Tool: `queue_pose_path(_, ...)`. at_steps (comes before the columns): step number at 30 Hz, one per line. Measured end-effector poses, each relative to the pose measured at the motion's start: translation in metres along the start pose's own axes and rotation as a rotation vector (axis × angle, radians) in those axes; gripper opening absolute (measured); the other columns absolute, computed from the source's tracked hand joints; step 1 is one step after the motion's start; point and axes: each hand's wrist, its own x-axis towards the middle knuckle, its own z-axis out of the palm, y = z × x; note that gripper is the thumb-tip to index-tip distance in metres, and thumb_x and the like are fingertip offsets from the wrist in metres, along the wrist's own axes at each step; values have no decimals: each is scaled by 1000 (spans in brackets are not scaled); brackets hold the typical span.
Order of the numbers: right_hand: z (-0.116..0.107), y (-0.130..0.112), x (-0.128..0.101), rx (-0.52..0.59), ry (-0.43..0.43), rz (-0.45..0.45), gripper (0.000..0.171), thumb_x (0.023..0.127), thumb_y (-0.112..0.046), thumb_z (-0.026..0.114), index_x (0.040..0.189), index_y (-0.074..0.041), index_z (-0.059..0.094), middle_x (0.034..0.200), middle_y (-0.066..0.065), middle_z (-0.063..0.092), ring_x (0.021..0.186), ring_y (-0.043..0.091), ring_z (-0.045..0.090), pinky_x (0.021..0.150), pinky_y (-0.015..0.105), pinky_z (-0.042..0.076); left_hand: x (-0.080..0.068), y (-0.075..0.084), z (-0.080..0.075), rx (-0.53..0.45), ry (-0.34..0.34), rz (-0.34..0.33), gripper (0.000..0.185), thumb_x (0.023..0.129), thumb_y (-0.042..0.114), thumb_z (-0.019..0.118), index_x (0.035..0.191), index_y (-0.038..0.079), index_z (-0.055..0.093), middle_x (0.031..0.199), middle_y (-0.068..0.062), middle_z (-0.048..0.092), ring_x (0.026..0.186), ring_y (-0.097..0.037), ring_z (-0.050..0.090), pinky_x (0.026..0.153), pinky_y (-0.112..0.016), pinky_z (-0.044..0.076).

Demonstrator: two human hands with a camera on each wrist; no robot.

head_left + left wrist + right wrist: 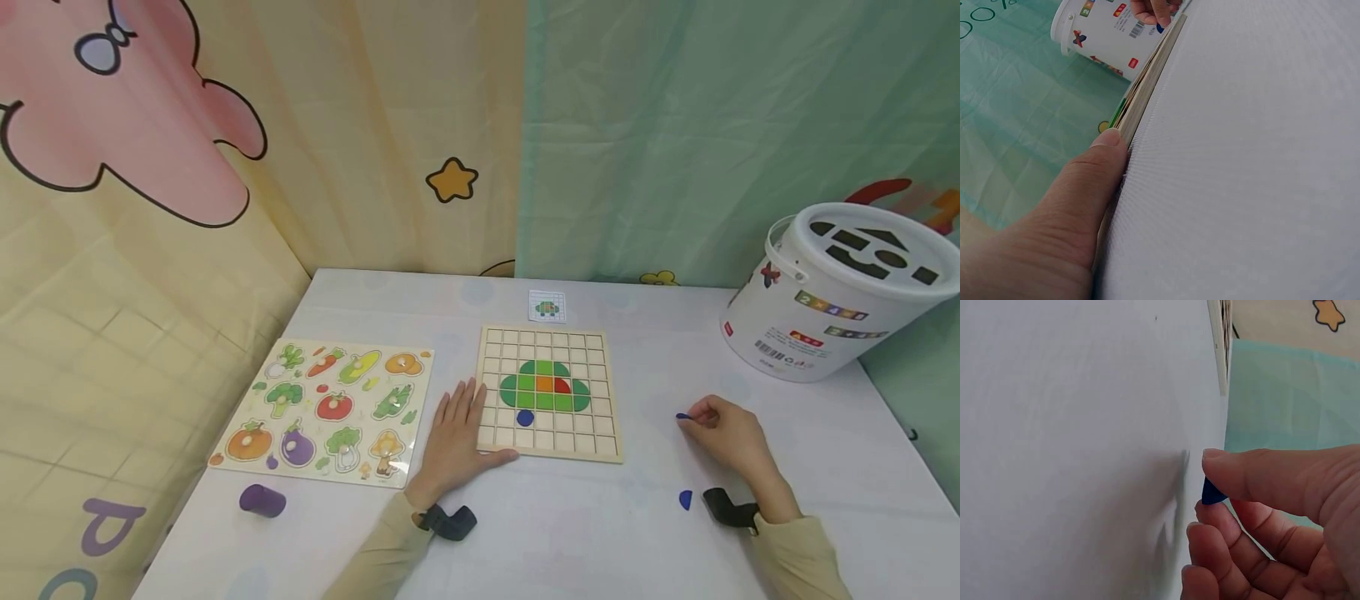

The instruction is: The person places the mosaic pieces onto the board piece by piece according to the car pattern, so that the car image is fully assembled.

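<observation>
Left hand (456, 442): fingers flat, steadying square wooden grid board (550, 392).
Right hand (731, 440): pinches small blue tile (683, 416).
Done: green-orange-red shape, one blue piece.
Left: another blue tile (686, 500) near desk's front edge.

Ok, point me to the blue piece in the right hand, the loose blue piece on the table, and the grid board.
blue piece in the right hand (683, 416), head view, its visible tip.
loose blue piece (685, 499), head view, its middle.
grid board (555, 450), head view, bare near row.
</observation>
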Motion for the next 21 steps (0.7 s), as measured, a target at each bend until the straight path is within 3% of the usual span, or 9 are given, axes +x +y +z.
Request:
queue_pose_path(10, 16, -37, 2, 13, 41, -101, 15, 78, -6, 75, 88, -1, 66, 71, 1, 58, 58, 15, 47, 47, 25, 38, 0, 0, -1, 0, -8, -2, 111, 74, 77, 54, 150, 3, 21, 155, -15, 16, 143, -29, 9, 114, -43, 4)
queue_pose_path(21, 54, -84, 12, 100, -120, -218, 6, 81, -7, 74, 87, -7, 70, 70, -5, 58, 58, 12, 46, 49, 26, 38, -1, 1, -2, -6, -6, 1, 111, 75, 77, 54, 150, 3, 21, 155, -16, 17, 143, -29, 9, 114, -44, 4)
